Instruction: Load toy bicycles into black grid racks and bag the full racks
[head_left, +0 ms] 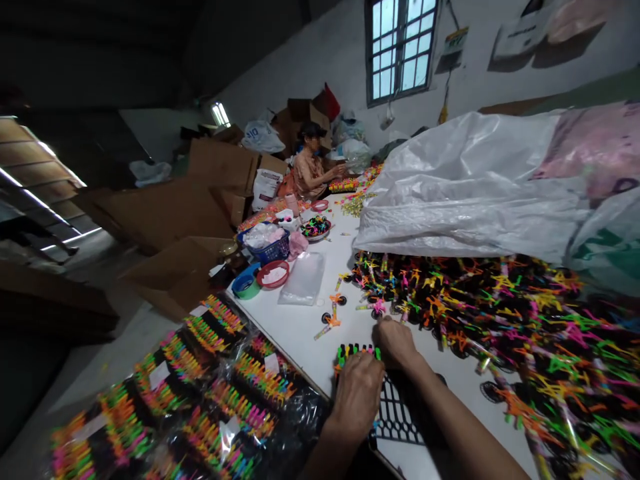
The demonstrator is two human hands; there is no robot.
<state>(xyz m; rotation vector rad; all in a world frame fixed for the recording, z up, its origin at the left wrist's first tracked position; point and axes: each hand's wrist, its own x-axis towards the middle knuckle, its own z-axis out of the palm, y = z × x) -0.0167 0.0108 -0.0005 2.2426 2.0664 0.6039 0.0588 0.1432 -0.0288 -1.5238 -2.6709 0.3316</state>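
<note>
My left hand (357, 393) rests knuckles up on a black plastic grid rack (400, 417) at the near edge of the white table (300, 327), its fingers curled over a row of green toy pieces (355, 351) set in the rack. My right hand (395, 341) lies just beyond it, fingers bent down onto the table beside the rack, close to a pink toy piece (377, 308). What the fingers of either hand hold is hidden. A big heap of neon and black wheeled toys (500, 313) spreads to the right.
Bagged packs of coloured toys (200, 393) lie at the lower left. A clear bag (303, 279), bowls (273, 273) and a blue basket (270, 248) sit further along the table. A large plastic sack (475, 187) covers the right side. A seated person (311, 167) works at the far end among cardboard boxes (170, 213).
</note>
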